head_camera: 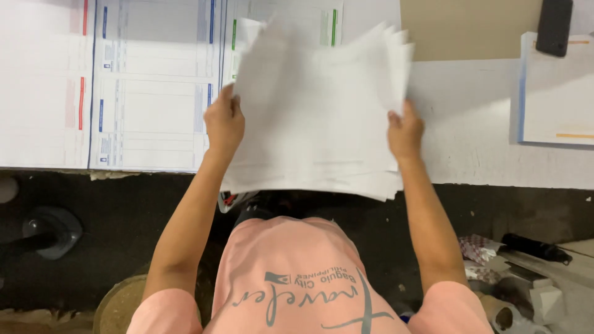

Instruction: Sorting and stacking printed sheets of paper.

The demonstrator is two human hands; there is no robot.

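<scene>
My left hand (224,122) and right hand (404,131) each kept a closed grip on opposite edges of a fanned stack of white sheets (315,111), raised above the white tabletop (470,142), beside printed forms (148,86).

Before me runs a white worktable (470,142). On its left part lie large printed form sheets with red, blue and green bars (124,86). At the far edge rests a flat brown cardboard sheet (464,28). To my right sits a stack of white paper with a blue edge (557,93), and a dark rectangular phone (554,26) lies on its top corner. Down on the dark floor I see a black round stand base (52,230) at left and crumpled wrappers and small boxes (520,278) at right.
</scene>
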